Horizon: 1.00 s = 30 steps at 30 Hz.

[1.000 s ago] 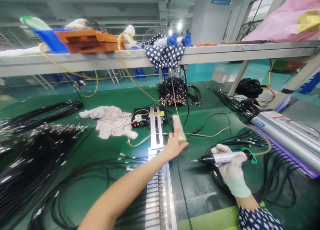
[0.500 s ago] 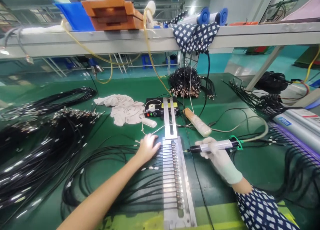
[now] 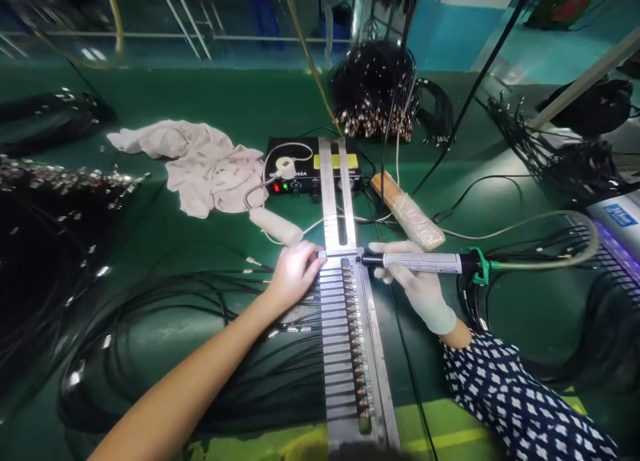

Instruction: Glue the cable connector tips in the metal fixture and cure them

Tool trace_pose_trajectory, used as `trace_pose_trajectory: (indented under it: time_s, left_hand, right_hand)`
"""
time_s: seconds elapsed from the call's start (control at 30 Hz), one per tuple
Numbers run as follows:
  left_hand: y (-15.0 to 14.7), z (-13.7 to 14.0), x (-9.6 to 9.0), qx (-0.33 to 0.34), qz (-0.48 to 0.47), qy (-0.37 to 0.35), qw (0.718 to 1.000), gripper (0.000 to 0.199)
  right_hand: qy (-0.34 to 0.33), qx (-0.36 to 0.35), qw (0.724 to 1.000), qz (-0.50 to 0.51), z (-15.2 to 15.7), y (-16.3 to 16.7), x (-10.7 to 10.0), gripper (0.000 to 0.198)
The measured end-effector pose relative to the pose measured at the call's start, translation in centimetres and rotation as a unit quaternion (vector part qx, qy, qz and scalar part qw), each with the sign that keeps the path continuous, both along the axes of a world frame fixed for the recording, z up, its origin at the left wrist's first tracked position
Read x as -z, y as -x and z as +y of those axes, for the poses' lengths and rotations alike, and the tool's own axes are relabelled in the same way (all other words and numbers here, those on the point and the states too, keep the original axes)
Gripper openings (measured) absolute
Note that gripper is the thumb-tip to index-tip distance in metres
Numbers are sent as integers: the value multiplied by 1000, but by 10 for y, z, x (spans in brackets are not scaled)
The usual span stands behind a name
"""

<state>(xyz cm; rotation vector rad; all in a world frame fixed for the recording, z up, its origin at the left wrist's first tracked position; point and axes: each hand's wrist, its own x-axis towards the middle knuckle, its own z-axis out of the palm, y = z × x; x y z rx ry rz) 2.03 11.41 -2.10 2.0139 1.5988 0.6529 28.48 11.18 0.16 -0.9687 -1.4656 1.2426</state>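
Observation:
A long metal fixture (image 3: 336, 354) lies lengthwise in front of me, with a row of black cables (image 3: 295, 371) entering from its left and small metal connectors (image 3: 357, 341) lined up along its slot. My bare left hand (image 3: 296, 271) is at the fixture's upper left edge, thumb and forefinger nearly together; what is between them is hidden. In its white glove, my right hand (image 3: 413, 281) grips a dispensing syringe (image 3: 425, 263) with a black front end and a green clamp at the back. The syringe's tip is at the top end of the connector row.
Behind the fixture sits a black controller box (image 3: 295, 184). A crumpled white cloth (image 3: 200, 167) and a wrapped handle-like piece (image 3: 410, 214) flank it. Cable bundles lie at the left (image 3: 40, 247) and back (image 3: 373, 87). A hose (image 3: 545, 264) trails from the syringe.
The view has tilted down and closer. My right hand has brought the syringe tip from beside the fixture onto its top end. My left hand has shifted to the fixture's upper edge.

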Motion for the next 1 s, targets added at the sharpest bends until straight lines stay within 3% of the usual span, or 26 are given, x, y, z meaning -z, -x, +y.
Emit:
trace_pose_trajectory:
  time_s: [0.13, 0.33, 1.0]
  left_hand:
    - [-1, -2, -5, -2, 0, 0, 1000, 18]
    - [-1, -3, -12, 12, 10, 0, 1000, 18]
    - [2, -1, -14, 22, 0, -10, 1000, 16]
  right_hand:
    - [-111, -6, 992, -53, -11, 3, -2, 20]
    - [-247, -28, 954, -169, -15, -1, -9, 27]
    - [-248, -33, 958, -137, -7, 6, -7, 28]
